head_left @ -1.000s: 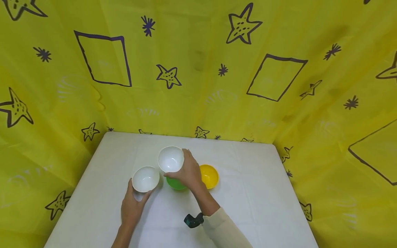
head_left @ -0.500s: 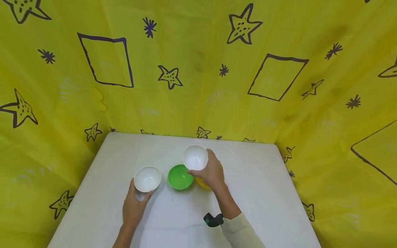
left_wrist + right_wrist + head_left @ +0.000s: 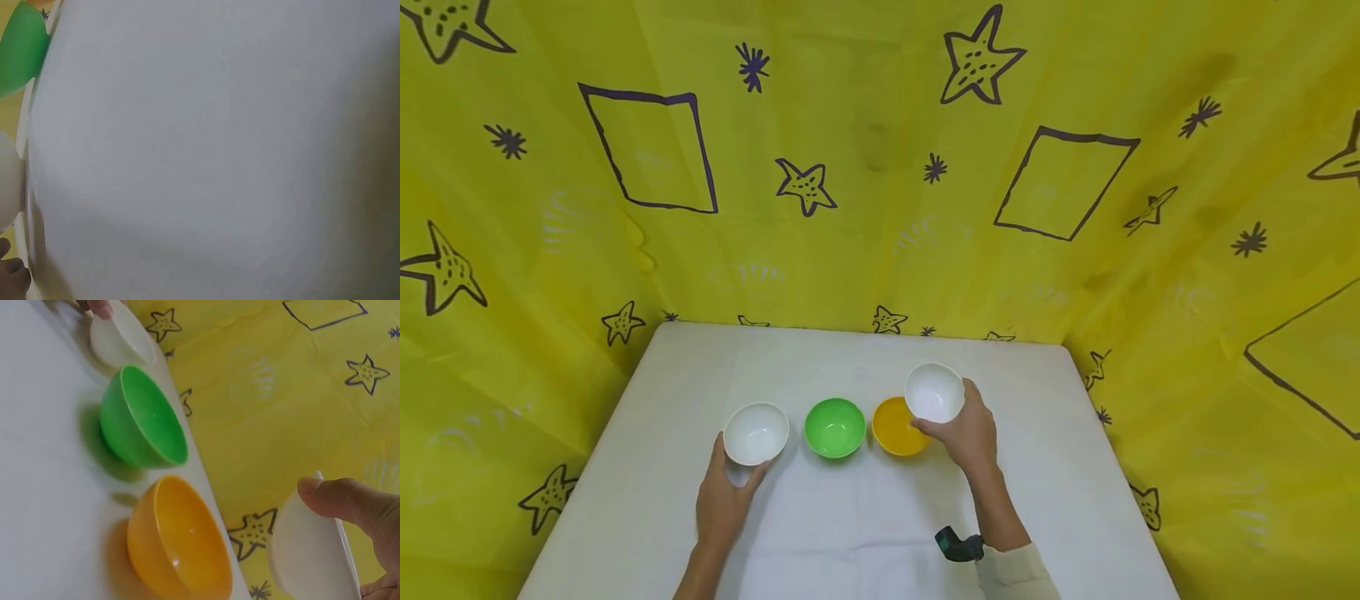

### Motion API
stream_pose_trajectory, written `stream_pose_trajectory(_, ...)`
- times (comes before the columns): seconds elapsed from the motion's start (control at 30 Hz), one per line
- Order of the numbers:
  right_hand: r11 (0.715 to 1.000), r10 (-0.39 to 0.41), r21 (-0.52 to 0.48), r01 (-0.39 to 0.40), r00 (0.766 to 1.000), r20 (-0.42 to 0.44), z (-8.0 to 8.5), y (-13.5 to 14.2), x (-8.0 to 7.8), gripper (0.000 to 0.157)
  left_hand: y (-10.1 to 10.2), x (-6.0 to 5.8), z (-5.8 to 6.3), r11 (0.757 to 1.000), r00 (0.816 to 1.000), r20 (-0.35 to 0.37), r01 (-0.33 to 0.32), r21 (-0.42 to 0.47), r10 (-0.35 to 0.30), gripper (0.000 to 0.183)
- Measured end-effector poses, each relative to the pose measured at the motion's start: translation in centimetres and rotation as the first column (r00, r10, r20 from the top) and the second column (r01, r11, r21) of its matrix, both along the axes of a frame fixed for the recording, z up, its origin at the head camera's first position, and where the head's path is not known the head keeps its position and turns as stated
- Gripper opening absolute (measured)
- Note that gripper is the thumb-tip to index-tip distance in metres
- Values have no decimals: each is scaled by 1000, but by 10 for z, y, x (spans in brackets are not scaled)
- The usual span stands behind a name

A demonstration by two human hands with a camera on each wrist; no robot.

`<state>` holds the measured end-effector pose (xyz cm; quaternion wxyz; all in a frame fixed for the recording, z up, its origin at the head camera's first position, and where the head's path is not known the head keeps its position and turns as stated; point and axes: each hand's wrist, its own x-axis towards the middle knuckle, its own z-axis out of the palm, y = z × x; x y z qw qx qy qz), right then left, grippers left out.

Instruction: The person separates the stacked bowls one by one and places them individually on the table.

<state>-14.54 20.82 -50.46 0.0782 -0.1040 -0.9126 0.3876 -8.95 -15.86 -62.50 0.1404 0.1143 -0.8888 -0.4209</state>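
Observation:
My right hand (image 3: 967, 429) grips a white bowl (image 3: 934, 393) by its side, thumb at the near rim. In the right wrist view this bowl (image 3: 309, 550) is held up off the table, beyond the orange bowl. A second white bowl (image 3: 756, 434) stands on the table at the left, and my left hand (image 3: 724, 496) holds it between thumb and fingers. Between the two hands sit a green bowl (image 3: 835, 427) and, right of it, an orange-yellow bowl (image 3: 898, 428). The held bowl overlaps the orange one's upper right in the head view.
A white table (image 3: 850, 533) lies under everything. Yellow curtains (image 3: 865, 250) printed with stars and squares rise behind it and at both sides. A dark wrist device (image 3: 958, 545) is strapped to my right wrist.
My right hand has carried its white bowl rightward, from above the green bowl, past the orange one, to its right edge. The green bowl is uncovered; my left hand has barely moved.

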Motion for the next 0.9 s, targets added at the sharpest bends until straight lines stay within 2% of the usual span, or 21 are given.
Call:
stream_pose_trajectory(0.43,995,-97,5,97,992,75,-17,42,5,103,2,1,4,1000,1000,-13,9,-10,-9,98)
stream_pose_trajectory(0.9,989,-146,13,145,982,123,-59,51,13,98,1,1,4,1000,1000,1,3,-10,-3,98)
